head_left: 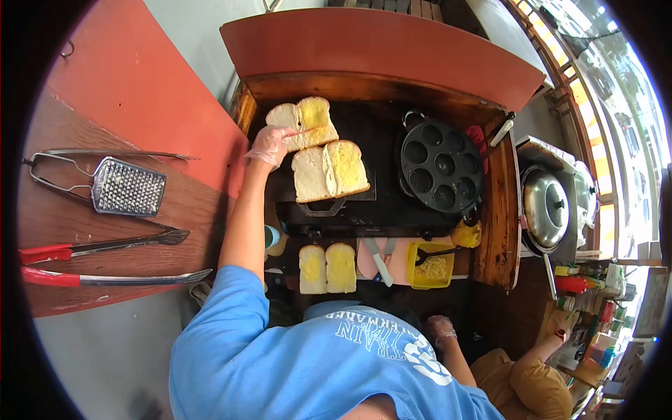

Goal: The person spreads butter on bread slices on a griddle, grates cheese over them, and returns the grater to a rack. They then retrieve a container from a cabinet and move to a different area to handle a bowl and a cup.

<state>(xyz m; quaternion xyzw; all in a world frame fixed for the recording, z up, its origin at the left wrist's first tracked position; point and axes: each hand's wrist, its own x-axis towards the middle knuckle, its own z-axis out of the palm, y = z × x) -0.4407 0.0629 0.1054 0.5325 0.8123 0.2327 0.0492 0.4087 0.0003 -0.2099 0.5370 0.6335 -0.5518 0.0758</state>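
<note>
Off to the sides I see only tools and cookware

A metal grater (128,187) lies near the wooden shelf's left edge, with two red-handled tools (105,245) below it. A black dimpled pan (441,166) sits at the stove's right edge, a yellow tub (430,267) at the counter's front edge, and a steel lid (546,208) further right.

A blue shirt (280,364) partly hides the right hand (441,327).

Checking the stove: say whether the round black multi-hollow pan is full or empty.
Empty: the round black pan shows only bare dark hollows, nothing inside.
</note>
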